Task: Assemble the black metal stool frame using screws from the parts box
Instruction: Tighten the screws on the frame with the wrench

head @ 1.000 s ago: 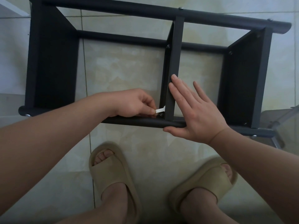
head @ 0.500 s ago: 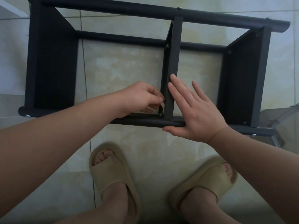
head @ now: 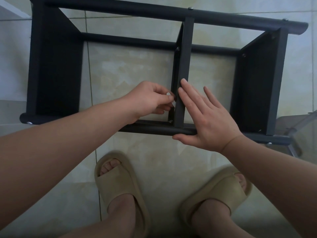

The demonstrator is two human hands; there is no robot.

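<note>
The black metal stool frame (head: 51, 69) stands on the tiled floor in front of me, with two side panels, long round bars and a middle crossbar (head: 184, 66). My right hand (head: 205, 117) lies flat and open against the crossbar's near end and the front bar. My left hand (head: 147, 100) is pinched on a small silvery tool (head: 172, 105), partly hidden by my fingers, held just above a screw (head: 170, 121) at the joint of crossbar and front bar. The parts box is not in view.
My two feet in beige slippers (head: 120, 184) stand just below the frame. A glass or clear-topped object with metal legs (head: 298, 134) sits at the right edge. Screw heads show on the frame's bar ends and corners.
My left hand has lifted from the front bar and moved up along the crossbar, turning the small tool with it. My right hand has stayed flat against the crossbar.
</note>
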